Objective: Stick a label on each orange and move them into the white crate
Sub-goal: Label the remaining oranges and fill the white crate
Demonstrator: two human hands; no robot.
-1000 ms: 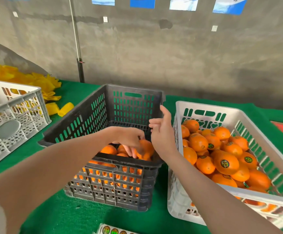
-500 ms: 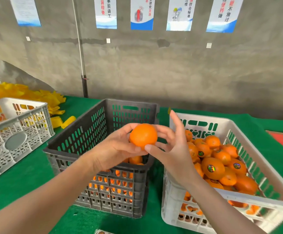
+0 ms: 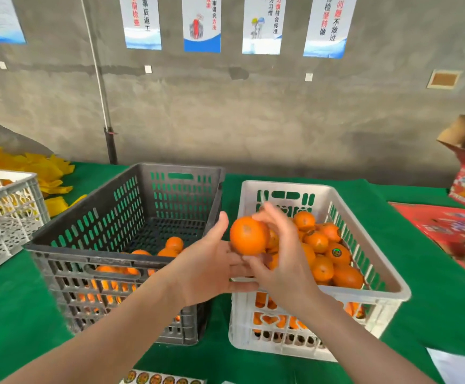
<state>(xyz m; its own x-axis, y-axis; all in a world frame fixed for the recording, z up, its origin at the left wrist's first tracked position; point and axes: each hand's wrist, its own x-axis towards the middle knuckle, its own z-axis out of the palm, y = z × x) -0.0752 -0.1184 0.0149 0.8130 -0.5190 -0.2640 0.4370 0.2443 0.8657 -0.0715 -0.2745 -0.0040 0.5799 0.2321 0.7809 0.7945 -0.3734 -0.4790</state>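
The left hand [image 3: 210, 268], fingers nearly straight, cradles an orange [image 3: 247, 235] over the near-left corner of the white crate [image 3: 281, 185]; the right hand [image 3: 286, 270], fingers blurred, touches its right side, grip unclear.

The left crate [image 3: 87, 253] stands just beside the right crate [image 3: 284, 185] on the table [image 3: 17, 314], oranges [image 3: 348, 277] in both.

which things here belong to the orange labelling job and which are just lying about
job: held orange, left hand, right hand, black crate, white crate, label sheet
lying about: yellow pile, left basket, red cartons, wall posters
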